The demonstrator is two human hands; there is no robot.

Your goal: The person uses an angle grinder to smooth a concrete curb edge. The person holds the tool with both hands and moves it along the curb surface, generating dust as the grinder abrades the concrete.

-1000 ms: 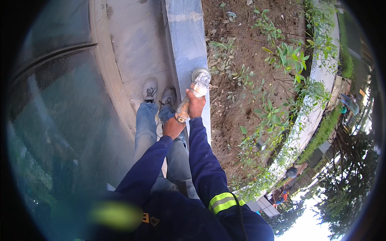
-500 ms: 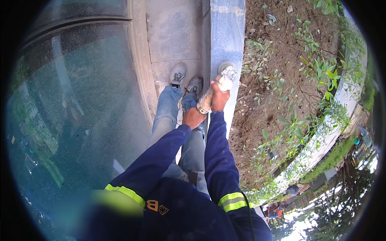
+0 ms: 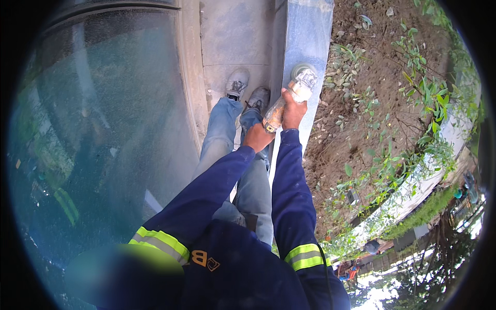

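Observation:
I grip a dusty orange and silver angle grinder [image 3: 287,101] with both hands. Its round head [image 3: 303,72] rests on the top of a bluish-grey stone ledge [image 3: 306,31], tilted slightly away from me. My right hand [image 3: 294,111] wraps round the tool's body just behind the head, over the ledge. My left hand [image 3: 258,137] closes on the rear end, lower and further left, above my jeans and legs. Both forearms wear navy sleeves with reflective bands. A dark cord runs along the right sleeve.
Left of the ledge are my white shoes [image 3: 237,82] on a pale paved strip [image 3: 232,39] and a large dusty glass pane [image 3: 113,103] with a frame. On the right lies a soil bed [image 3: 361,119] with leafy plants [image 3: 434,103] and a curved white edging [image 3: 408,191].
The view has shifted, so the ledge, tool and my hands sit further right and higher in the picture. Both hands still hold the grinder, its head still on the ledge.

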